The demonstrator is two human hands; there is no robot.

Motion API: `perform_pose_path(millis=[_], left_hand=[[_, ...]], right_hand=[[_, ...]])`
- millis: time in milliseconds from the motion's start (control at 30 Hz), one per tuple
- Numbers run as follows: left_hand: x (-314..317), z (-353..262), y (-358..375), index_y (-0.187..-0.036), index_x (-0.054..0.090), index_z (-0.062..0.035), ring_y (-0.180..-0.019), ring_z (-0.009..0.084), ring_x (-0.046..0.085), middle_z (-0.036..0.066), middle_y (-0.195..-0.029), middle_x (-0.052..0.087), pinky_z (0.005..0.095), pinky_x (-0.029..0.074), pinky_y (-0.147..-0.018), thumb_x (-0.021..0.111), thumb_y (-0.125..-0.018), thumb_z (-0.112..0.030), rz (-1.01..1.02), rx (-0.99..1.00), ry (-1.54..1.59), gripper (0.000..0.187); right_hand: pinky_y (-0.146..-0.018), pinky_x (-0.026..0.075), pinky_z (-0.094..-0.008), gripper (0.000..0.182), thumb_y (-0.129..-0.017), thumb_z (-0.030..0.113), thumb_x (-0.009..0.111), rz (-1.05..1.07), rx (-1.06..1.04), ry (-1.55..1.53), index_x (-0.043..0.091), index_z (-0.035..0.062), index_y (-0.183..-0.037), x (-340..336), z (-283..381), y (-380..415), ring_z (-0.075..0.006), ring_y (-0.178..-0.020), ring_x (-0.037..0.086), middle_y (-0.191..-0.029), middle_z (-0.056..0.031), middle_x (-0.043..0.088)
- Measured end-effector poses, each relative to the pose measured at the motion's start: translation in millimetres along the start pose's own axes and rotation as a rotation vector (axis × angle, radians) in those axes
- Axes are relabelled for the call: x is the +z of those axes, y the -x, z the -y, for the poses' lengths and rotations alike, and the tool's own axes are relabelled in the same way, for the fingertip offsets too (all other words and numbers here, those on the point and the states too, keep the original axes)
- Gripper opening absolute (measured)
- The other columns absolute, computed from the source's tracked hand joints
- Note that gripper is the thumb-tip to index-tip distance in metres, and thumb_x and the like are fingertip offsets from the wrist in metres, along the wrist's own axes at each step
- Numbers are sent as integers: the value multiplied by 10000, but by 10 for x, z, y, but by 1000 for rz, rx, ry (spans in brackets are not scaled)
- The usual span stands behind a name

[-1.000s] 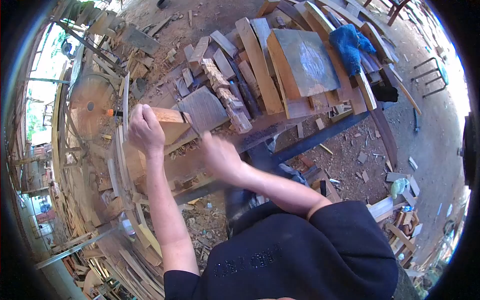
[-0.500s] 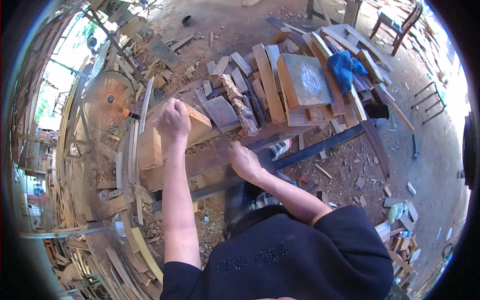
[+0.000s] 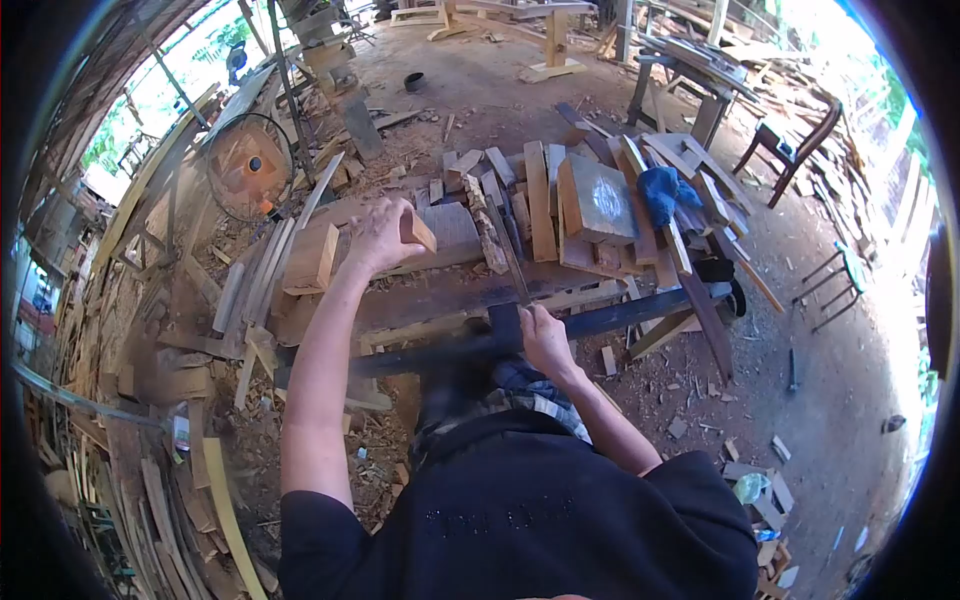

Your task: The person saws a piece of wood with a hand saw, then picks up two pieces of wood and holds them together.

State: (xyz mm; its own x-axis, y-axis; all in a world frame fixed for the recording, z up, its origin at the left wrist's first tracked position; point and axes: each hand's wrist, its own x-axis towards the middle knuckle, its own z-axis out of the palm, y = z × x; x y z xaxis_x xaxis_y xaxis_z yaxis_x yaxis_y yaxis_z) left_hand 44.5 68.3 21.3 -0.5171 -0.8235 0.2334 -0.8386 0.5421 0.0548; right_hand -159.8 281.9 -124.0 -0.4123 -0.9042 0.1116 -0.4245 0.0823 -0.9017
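Observation:
My left hand [image 3: 376, 240] is closed round a light brown wooden block [image 3: 418, 232], whose pale end points right, over the plank bench [image 3: 400, 300]. A second squared block [image 3: 311, 258] sits just left of that hand. Low in front of my body, my right hand [image 3: 545, 341] is closed on a tool with a long narrow blade [image 3: 516, 272]; its handle is mostly hidden by my fingers. A dark rectangular piece [image 3: 505, 327] shows right beside these fingers. Behind the blade lies a rough, bark-edged stick [image 3: 485, 224].
Several boards and a thick block [image 3: 597, 200] are piled on the bench's right, with a blue cloth [image 3: 660, 193] on them. A dark beam [image 3: 620, 310] runs along the near side. A round fan [image 3: 252, 165] stands left, a chair [image 3: 792, 150] far right. Offcuts litter the floor.
My view has lifted and shows more of the yard. My right hand has drawn the blade rightward, away from the block. My left hand has turned the block, whose end now faces right.

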Motion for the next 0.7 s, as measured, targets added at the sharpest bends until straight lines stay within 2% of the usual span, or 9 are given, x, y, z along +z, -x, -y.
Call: perform_pose_path(millis=[100,233,367,433,467,567,633,667,700], left_hand=[[-23,-27,91,-1100,576,-141,-1063,298,596,78,-1041,631,486,409,-907,832,-680,-350,78,46,-2,534],[93,10,122,-1074,607,-172,-991,282,596,65,-987,632,422,406,-846,810,-698,-302,-102,100,-1,446],[469,82,33,-1204,586,-228,-1018,231,529,5,-1082,580,408,362,-877,809,-663,-173,-343,117,-82,587],[780,151,24,-1329,531,-277,-1106,238,497,23,-1224,538,437,341,-934,849,-643,-239,-473,126,-121,757],[904,164,56,-1329,531,-277,-1106,238,497,23,-1224,538,437,341,-934,849,-643,-239,-465,113,-118,757],[1166,173,227,-1428,459,-272,-1194,261,455,66,-1356,480,469,307,-999,832,-657,-424,-231,106,-6,871],[1053,207,270,-1460,430,-204,-1240,274,426,90,-1422,437,473,282,-1040,718,-702,-625,-175,115,105,914],[994,260,246,-1440,446,-136,-1245,282,421,92,-1420,440,469,283,-1042,623,-800,-663,-176,116,171,848],[984,352,207,-1440,446,-136,-1245,282,421,92,-1420,440,469,283,-1042,623,-800,-663,-155,108,179,848]], right_hand=[[-650,465,-507,278,-1000,213,517,-8,-17,-18,521,-32,-869,-60,3,39,-499,-804,601,-789,-306,605],[-631,461,-493,267,-1000,208,519,8,-7,18,519,-27,-874,-80,74,-10,-496,-790,598,-773,-301,595],[-604,447,-476,250,-1000,202,523,53,19,-60,511,-14,-877,180,140,-343,-491,-753,589,-746,-282,578],[-596,444,-473,254,-1004,207,519,67,60,-115,508,-15,-880,375,164,-559,-495,-744,584,-731,-273,574],[-491,455,-331,307,-1032,290,471,69,8,-29,538,10,-925,492,88,-660,-168,-520,570,-624,-89,555],[-472,444,-320,309,-1037,285,460,105,25,-54,540,8,-927,688,128,-873,-161,-502,540,-624,-77,535],[-466,438,-311,304,-1043,287,449,156,85,-105,539,14,-947,702,238,-929,-150,-499,526,-638,-62,532],[-536,443,-365,283,-1040,249,452,174,158,-129,521,0,-923,699,313,-960,-249,-571,550,-673,-126,546],[-605,449,-419,267,-1037,212,456,189,227,-154,502,-13,-900,707,364,-1012,-348,-643,574,-709,-191,560]])
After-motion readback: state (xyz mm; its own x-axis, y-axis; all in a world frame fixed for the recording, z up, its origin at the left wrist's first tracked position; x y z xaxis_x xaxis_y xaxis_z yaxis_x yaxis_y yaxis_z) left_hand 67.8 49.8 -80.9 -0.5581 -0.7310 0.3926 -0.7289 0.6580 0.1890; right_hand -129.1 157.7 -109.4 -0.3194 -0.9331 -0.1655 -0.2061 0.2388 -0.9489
